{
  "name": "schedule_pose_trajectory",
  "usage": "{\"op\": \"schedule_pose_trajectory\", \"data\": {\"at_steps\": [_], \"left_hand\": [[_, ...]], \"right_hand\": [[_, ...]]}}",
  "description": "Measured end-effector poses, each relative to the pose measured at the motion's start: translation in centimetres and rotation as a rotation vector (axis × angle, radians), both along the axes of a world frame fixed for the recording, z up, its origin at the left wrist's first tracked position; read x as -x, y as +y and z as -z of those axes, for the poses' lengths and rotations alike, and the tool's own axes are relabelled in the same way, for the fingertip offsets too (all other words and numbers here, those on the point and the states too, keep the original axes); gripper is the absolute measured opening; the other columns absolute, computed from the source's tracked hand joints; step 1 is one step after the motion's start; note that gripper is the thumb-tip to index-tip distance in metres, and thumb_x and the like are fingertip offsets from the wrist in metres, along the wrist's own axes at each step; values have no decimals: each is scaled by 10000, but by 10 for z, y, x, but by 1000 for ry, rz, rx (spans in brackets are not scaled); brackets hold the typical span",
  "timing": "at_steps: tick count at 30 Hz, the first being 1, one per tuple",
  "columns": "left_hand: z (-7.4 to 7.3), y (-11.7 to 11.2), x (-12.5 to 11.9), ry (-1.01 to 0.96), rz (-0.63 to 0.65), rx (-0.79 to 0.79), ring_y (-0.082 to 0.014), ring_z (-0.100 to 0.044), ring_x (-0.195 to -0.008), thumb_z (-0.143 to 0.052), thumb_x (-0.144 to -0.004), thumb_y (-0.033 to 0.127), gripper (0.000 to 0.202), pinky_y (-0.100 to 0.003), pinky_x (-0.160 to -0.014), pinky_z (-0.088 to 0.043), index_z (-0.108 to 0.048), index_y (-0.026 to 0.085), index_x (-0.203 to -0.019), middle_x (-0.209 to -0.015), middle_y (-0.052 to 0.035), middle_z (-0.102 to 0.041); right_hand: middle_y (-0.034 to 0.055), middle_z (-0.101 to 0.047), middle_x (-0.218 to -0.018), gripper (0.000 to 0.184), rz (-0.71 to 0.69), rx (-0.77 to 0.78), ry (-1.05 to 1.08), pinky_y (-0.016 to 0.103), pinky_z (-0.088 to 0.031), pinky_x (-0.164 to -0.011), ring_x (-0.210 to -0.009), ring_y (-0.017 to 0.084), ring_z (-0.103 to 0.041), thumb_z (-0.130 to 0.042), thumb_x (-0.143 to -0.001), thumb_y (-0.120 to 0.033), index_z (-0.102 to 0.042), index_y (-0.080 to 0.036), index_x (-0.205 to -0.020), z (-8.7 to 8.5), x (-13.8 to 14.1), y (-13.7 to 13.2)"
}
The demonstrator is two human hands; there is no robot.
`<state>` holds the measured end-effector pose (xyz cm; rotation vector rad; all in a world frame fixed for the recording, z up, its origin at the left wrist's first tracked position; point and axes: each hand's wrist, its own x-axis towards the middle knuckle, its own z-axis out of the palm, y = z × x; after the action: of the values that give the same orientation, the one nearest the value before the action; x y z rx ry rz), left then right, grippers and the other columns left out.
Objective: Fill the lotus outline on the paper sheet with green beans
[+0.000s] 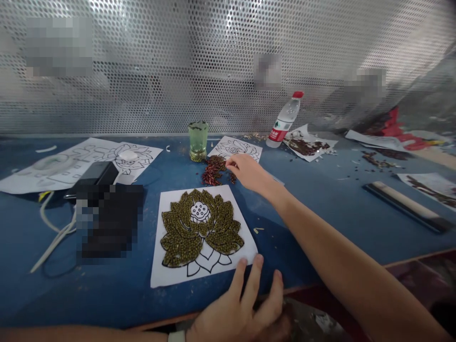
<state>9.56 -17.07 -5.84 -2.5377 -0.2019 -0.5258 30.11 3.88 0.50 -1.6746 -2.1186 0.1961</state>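
A white sheet with a black-outlined lotus drawing lies flat before me. Green mung beans fill most of its petals, while the seed-pod centre and the bottom petals are bare paper. My left hand is open, its fingers spread at the lower right edge of the sheet. Beyond the sheet is a small pile of dark red beans. My right hand reaches to the right side of that pile with fingertips pinched together; whatever they hold is too small to make out.
Behind the pile stand a green-tinted cup and a tilted water bottle. Another lotus sheet lies beyond my right hand. A black box and white cable are left; a dark flat bar lies right. Perforated metal closes the back.
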Motion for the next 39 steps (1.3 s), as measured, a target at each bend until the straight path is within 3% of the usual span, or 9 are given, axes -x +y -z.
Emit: {"op": "schedule_pose_trajectory", "data": {"at_steps": [3,6,10,13,16,26,35,39], "left_hand": [[3,0,1,-27,26,17,-365,-714,-1252,-424,-1131,418,402,-557,-1037,-482,-680,329,-1428,-1509,-96,-641],[4,-2,3,-42,25,-10,-363,-710,-1258,-456,-1122,396,428,-562,-1047,-477,-626,294,-1501,-1508,-118,-642],[3,-5,6,-31,1,-17,-355,-691,-1292,-450,-1122,351,454,-563,-1067,-462,-585,275,-1548,-1543,-127,-615],[2,-7,7,-15,-2,-2,-335,-710,-1239,-431,-1126,328,445,-564,-1061,-463,-598,280,-1536,-1521,-124,-624],[1,-8,6,-21,-16,23,-327,-713,-1216,-436,-1125,328,427,-561,-1061,-455,-631,285,-1502,-1482,-101,-643],[-1,-6,5,-68,-7,32,-303,-729,-1180,-444,-1121,322,391,-547,-1051,-436,-725,376,-1387,-1402,-15,-698],[-4,-7,5,-38,-3,31,-312,-724,-1190,-421,-1126,302,408,-560,-1060,-435,-713,344,-1408,-1427,-32,-681],[-2,-7,5,1,7,46,-323,-719,-1202,-400,-1132,300,421,-559,-1053,-451,-688,288,-1438,-1482,-92,-643]], "right_hand": [[87,-767,-1018,187,-75,41,27,390,-494,-832,-921,242,-666,-558,-1044,-228,-735,-219,-985,-20,8,-41],[45,-760,-1035,172,-221,88,74,347,-515,-828,-921,209,-675,-565,-1077,-276,-719,-248,-1008,-26,15,-99],[54,-735,-1016,209,-324,72,90,357,-552,-869,-960,218,-675,-502,-1101,-218,-686,-254,-1008,-7,12,-169],[58,-758,-1041,275,-375,48,55,392,-570,-931,-995,230,-683,-478,-1082,-147,-716,-267,-1014,10,7,-194],[50,-779,-1037,295,-401,31,52,417,-581,-973,-987,225,-693,-490,-1077,-128,-744,-265,-1015,18,7,-199],[48,-795,-1042,273,-367,-31,9,425,-606,-981,-1015,237,-714,-510,-1070,-145,-755,-265,-1050,22,7,-200],[54,-794,-1073,284,-366,-8,27,407,-612,-988,-1032,235,-728,-498,-1077,-151,-755,-273,-1076,22,5,-198],[49,-787,-1083,241,-321,-8,68,382,-619,-938,-1014,222,-729,-547,-1076,-169,-737,-274,-1181,23,5,-197]]}}
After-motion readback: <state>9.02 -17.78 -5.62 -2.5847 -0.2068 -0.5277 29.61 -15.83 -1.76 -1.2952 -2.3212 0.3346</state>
